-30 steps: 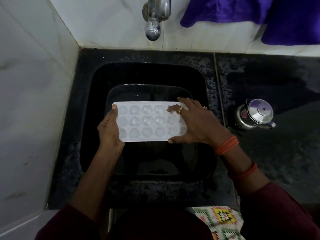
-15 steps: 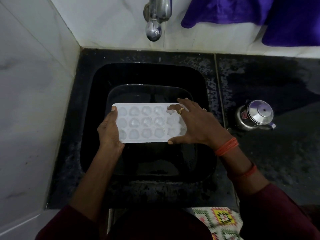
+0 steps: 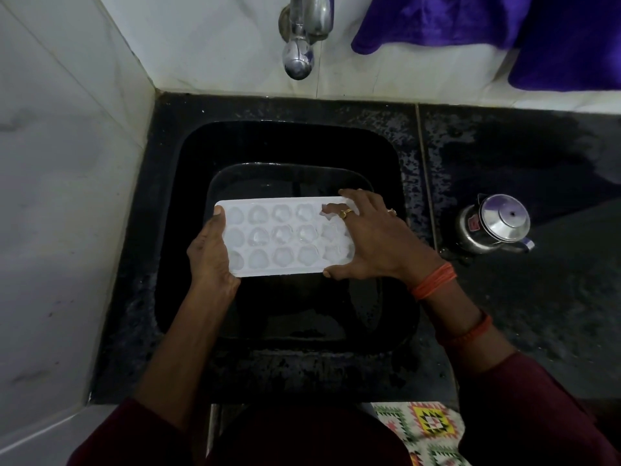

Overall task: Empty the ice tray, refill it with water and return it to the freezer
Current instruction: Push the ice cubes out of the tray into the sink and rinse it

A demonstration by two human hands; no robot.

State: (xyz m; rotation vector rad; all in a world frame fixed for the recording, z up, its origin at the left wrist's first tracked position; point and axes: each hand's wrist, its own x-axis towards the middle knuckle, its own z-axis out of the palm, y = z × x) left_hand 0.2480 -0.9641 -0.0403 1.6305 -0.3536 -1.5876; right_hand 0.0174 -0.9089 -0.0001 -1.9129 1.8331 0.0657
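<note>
The white ice tray is held level at the middle of the frame, above a black tub set in the black sink. Its left end is gripped by the left hand, with the thumb laid on the rim and the other fingers hidden beneath. The right end is spanned by the right hand: the fingers are spread, the thumb is hooked on the near edge, and one fingertip is bent down onto an upper-right cell. Most cells appear filled with ice cubes, so emptying is judged barely begun. The cubes would best be loosened by twisting the two ends in opposite senses. The tray could then be turned over low above the tub, so that nothing is scattered. A firm hold is advised, since the plastic is probably slippery.
</note>
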